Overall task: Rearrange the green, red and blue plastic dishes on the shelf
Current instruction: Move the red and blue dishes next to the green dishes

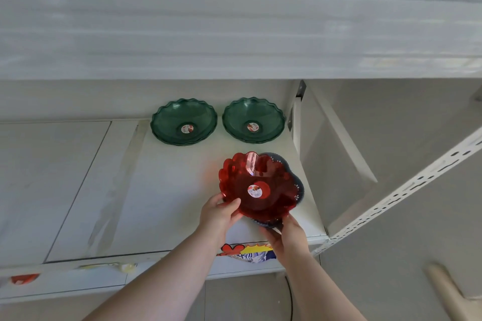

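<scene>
Two green scalloped dishes stand side by side at the back of the white shelf, one on the left and one on the right. Each has a round sticker in its middle. A red scalloped dish, tilted toward me, lies over a dark blue dish at the shelf's front right; only the blue rim shows. My left hand grips the red dish's near left rim. My right hand holds the near edge of the blue dish from below.
A white shelf board hangs overhead. A perforated metal upright runs diagonally on the right. A coloured label is stuck on the shelf's front edge, and a red tag sits at the far left edge.
</scene>
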